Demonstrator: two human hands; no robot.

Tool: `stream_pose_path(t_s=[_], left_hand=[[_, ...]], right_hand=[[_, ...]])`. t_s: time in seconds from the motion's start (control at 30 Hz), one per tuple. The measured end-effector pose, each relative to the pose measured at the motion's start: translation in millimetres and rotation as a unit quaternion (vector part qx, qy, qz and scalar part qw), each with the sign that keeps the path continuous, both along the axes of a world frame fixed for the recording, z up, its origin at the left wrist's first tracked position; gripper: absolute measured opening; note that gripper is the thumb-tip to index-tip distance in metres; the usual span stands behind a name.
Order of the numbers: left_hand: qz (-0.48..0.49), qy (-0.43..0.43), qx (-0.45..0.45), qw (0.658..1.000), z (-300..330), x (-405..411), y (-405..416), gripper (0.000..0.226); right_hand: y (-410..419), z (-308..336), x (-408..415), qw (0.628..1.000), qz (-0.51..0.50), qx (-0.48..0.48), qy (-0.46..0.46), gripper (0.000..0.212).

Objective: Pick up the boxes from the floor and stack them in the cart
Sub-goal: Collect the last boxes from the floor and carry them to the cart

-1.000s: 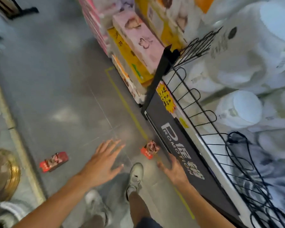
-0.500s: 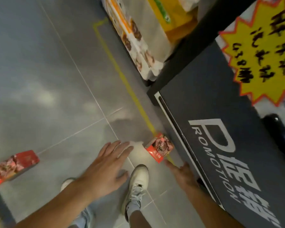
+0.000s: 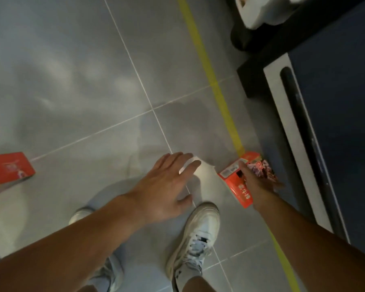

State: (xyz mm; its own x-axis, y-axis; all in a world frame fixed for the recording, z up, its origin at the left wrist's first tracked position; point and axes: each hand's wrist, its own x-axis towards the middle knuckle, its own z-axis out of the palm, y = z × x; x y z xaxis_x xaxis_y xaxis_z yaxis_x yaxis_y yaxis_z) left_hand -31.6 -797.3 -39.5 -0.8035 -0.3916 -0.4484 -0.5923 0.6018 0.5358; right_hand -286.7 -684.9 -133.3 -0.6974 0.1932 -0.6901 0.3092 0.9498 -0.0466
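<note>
A red box (image 3: 237, 186) lies on the grey tiled floor beside the yellow tape line, close to the dark display base. My right hand (image 3: 256, 183) is down on it, thumb along its top face and fingers reaching over its far, picture side. My left hand (image 3: 169, 182) hovers over the floor just left of that box, fingers straight and spread, holding nothing. A second red box (image 3: 9, 172) lies on the floor at the far left edge. No cart is in view.
The dark promotion stand (image 3: 335, 123) with its white-edged base fills the right side. A yellow tape line (image 3: 219, 95) runs across the tiles. My white shoe (image 3: 196, 234) stands right below the hands. White packs (image 3: 259, 11) sit at the top right.
The view has dropped closer to the floor. My right hand has moved forward onto the red box by the stand. My left hand has shifted right, staying spread above the tiles.
</note>
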Motion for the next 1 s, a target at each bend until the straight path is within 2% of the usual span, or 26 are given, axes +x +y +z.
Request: stream_pose_path(t_s=[0.07,0.17,0.27,0.33,0.4,0.47,0.57,0.73,0.87,1.0], left_hand=[[0.003,-0.007,0.007,1.0,-16,12,6,0.077],[0.008,-0.022,0.016,1.0,-31,35,15,0.076],[0.017,-0.026,0.007,0.999,-36,58,21,0.076],[0.044,-0.036,0.023,0.998,-30,76,19,0.077],[0.071,-0.064,0.052,0.994,-20,100,18,0.081],[0.108,-0.079,0.071,0.989,-3,133,15,0.083],[0.143,-0.099,0.052,0.983,25,183,4,0.079],[0.222,-0.108,0.015,0.969,81,264,-20,0.078],[0.282,-0.13,-0.018,0.95,104,323,-37,0.078],[0.334,-0.15,-0.046,0.929,79,390,-40,0.109]], right_hand=[[3,-25,-3,1.0,-0.015,-0.003,0.002,0.152],[21,-72,-14,0.999,-0.043,-0.01,0.017,0.164],[0,-32,23,0.998,-0.009,0.011,0.066,0.141],[-11,-3,55,0.996,0.048,-0.003,0.078,0.139],[-21,27,93,0.985,0.15,-0.061,0.063,0.14],[-32,56,133,0.962,0.239,-0.13,0.027,0.141],[-54,110,194,0.925,0.326,-0.195,-0.02,0.143],[-93,184,282,0.87,0.418,-0.254,-0.067,0.142],[-120,206,333,0.819,0.484,-0.299,-0.078,0.144],[-143,189,379,0.772,0.542,-0.323,-0.076,0.147]])
